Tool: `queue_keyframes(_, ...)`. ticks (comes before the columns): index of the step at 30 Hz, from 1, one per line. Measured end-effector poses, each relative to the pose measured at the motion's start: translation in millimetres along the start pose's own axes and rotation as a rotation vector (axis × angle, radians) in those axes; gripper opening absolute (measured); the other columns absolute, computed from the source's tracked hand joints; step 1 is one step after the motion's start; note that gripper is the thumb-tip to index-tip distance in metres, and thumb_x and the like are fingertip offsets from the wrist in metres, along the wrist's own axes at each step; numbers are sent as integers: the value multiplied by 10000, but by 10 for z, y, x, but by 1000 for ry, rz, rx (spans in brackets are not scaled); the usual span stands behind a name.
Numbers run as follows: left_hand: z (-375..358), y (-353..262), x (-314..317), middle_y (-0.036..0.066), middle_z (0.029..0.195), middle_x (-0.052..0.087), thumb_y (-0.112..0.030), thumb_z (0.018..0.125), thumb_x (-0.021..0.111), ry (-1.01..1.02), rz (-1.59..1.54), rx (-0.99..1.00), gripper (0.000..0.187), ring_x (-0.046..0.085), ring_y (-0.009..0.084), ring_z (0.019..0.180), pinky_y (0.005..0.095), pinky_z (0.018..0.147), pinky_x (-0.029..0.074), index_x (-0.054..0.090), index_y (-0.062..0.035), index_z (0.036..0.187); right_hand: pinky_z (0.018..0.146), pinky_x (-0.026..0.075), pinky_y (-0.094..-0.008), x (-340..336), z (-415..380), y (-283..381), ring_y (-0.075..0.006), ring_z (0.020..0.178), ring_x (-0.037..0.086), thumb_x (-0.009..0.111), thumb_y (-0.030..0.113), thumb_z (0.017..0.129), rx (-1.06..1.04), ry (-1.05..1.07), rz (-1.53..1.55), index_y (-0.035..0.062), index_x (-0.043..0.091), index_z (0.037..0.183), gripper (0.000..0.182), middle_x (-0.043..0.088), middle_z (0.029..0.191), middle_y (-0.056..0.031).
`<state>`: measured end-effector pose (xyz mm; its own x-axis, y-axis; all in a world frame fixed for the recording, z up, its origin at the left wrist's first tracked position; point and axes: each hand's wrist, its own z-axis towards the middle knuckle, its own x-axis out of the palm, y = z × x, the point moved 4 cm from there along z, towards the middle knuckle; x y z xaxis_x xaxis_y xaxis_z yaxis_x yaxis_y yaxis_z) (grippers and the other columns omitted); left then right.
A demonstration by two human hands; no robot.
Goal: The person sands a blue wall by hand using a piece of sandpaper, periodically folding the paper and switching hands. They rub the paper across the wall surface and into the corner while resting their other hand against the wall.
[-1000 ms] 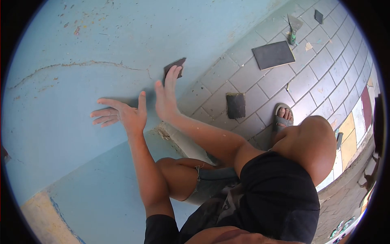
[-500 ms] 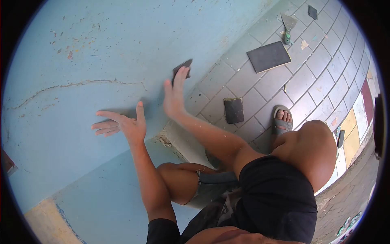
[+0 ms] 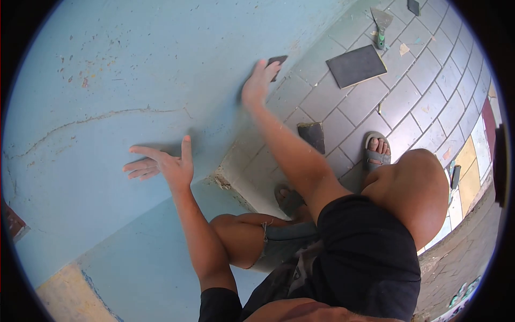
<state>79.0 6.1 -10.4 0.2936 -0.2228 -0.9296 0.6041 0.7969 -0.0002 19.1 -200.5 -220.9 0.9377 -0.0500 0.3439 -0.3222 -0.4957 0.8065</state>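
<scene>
My right hand presses a small dark sheet, which looks like sandpaper, against the lower part of the blue wall, close to where it meets the floor. Its fingers partly cover the sheet. Further left, my left hand rests against the same wall, fingers and thumb spread, with nothing in it. A long crack runs across the wall above my left hand, and chipped spots show higher up.
On the tiled floor lie a large dark sheet, a smaller dark piece, a scraper with a green handle and another dark piece. A sandaled foot stands beside them. A broken wall corner juts out below my hands.
My right hand has moved up and to the right along the wall with the dark sheet. My left hand has stayed in almost the same place.
</scene>
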Motion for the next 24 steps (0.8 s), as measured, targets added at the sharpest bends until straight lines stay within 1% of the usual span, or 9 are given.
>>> queue_keyframes(3,-15,-11,50,460,1402,-446,-686,780,750,-11,2,-4,1442,-424,675,1268,844,948,-143,-300,-44,1533,1255,-37,-420,-40,141,84,-366,1556,-123,279,446,1104,107,-57,36,-117,-81,1555,807,-136,1644,-318)
queue_keyframes(6,52,-46,75,470,1389,-448,-685,779,751,-18,27,-13,1448,-424,680,1262,841,954,-142,-307,-39,1527,1257,-33,-419,247,-850,-29,-367,1556,-121,294,454,1102,-24,118,4,-112,-80,1558,817,-135,1646,-315)
queue_keyframes(8,17,-17,38,481,1377,-448,-684,779,752,-3,58,-15,1452,-424,684,1258,840,954,-141,-311,-32,1523,1257,-26,-378,298,-1239,15,-293,1568,-102,291,442,1103,-76,311,-20,-91,-54,1572,789,-122,1679,-231)
queue_keyframes(10,14,-47,-2,474,1399,-434,-723,762,740,1,-6,-7,1461,-400,693,1271,852,952,-117,-302,-48,1532,1256,-32,-384,227,-691,-271,-283,1570,-95,270,441,1102,-27,108,-149,-72,-70,1578,779,-126,1680,-226)
queue_keyframes(12,17,-64,-29,490,1378,-437,-709,770,742,22,13,-2,1462,-411,696,1258,850,948,-127,-310,-26,1521,1257,-29,-394,-8,-65,-273,-283,1573,-70,247,466,1099,376,-78,129,-60,-73,1583,783,-105,1682,-232)
queue_keyframes(16,42,-16,92,504,1357,-442,-681,776,753,0,40,-19,1462,-421,708,1236,857,928,-136,-317,-8,1511,1263,9,-398,200,-630,-210,-291,1575,-11,227,514,1089,348,-36,-32,-30,-53,1597,795,-68,1683,-237)
queue_keyframes(18,45,-18,103,506,1354,-442,-671,779,755,4,40,-17,1459,-420,712,1231,861,919,-136,-317,-4,1510,1263,-10,-392,440,-1112,-385,-338,1569,-47,262,546,1084,279,215,165,-82,-54,1574,857,-76,1667,-279)
queue_keyframes(22,37,-20,57,517,1345,-439,-647,788,758,18,28,24,1447,-420,725,1215,869,902,-138,-316,4,1506,1262,-5,-388,116,-398,-400,-331,1570,-43,244,555,1083,208,40,-34,-73,-55,1579,855,-73,1672,-267)
queue_keyframes(24,7,-9,52,521,1341,-438,-645,792,757,18,40,18,1443,-421,729,1208,868,901,-138,-316,3,1507,1260,-13,-391,-56,-162,-359,-327,1569,-67,228,567,1078,552,-71,208,-74,-56,1579,861,-80,1675,-255)
